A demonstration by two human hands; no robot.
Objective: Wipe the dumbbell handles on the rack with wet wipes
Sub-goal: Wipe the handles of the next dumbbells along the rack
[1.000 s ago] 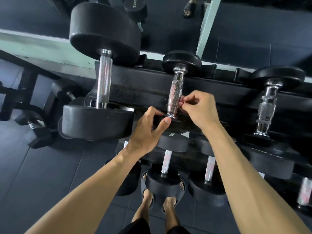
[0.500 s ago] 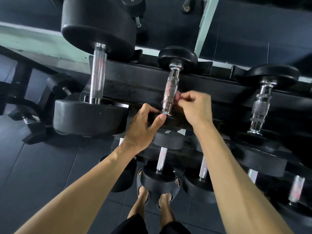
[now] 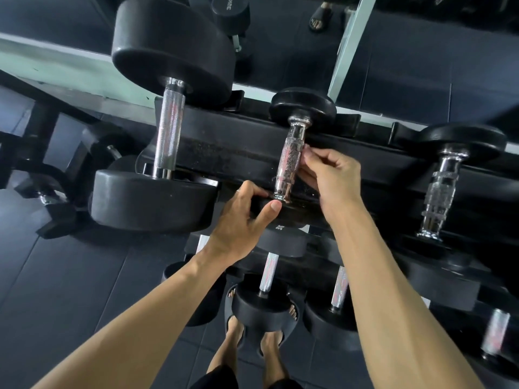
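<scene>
Now, left hand [image 3: 242,220]: curled round near head [image 3: 283,211] of middle dumbbell.
Right hand [image 3: 331,175]: fingers bent, pinching knurled handle [image 3: 289,161]; wipe not discernible.

Small dumbbell [image 3: 292,155] on rack [image 3: 224,144] top tier, handle just left of right hand [image 3: 331,175] fingers [image 3: 307,157]. Large dumbbell [image 3: 168,130] well left of fingers, contoured-handle dumbbell [image 3: 443,186] well right. Lower-tier dumbbells [image 3: 266,279] below fingers.

head view, steeply down, close over rack [image 3: 238,153]
</scene>
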